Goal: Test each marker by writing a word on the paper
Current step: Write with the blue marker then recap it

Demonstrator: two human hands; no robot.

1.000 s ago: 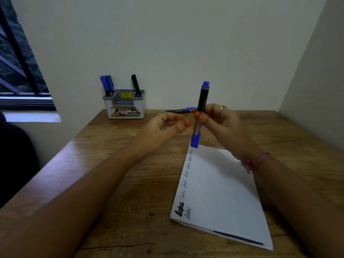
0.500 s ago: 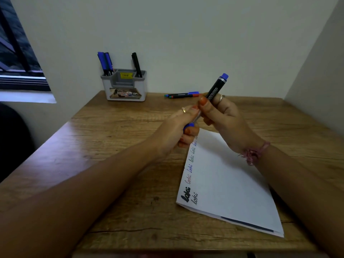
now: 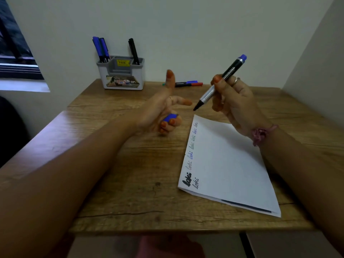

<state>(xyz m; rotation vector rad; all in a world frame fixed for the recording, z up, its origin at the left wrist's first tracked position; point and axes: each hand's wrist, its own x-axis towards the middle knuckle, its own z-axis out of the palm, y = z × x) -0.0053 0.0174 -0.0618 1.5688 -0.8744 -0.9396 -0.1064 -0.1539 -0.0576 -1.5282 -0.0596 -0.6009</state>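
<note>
My right hand (image 3: 234,101) grips an uncapped black marker (image 3: 222,81) with a blue end, its tip pointing down-left above the top corner of the paper. My left hand (image 3: 163,112) holds the blue cap (image 3: 169,117) in its curled lower fingers, with thumb up and forefinger out, just left of the marker tip. The white paper (image 3: 229,164) lies on the wooden desk (image 3: 130,174) under my right wrist, with several handwritten words down its left edge.
A grey pen holder (image 3: 121,75) stands at the back left by the wall with blue markers (image 3: 100,49) and a black marker (image 3: 133,51) in it. Loose markers (image 3: 188,83) lie at the back middle. Walls close in behind and on the right.
The cap came off the marker: my left hand pulled away to the left with it, and my right hand now holds the bare tip over the paper.
</note>
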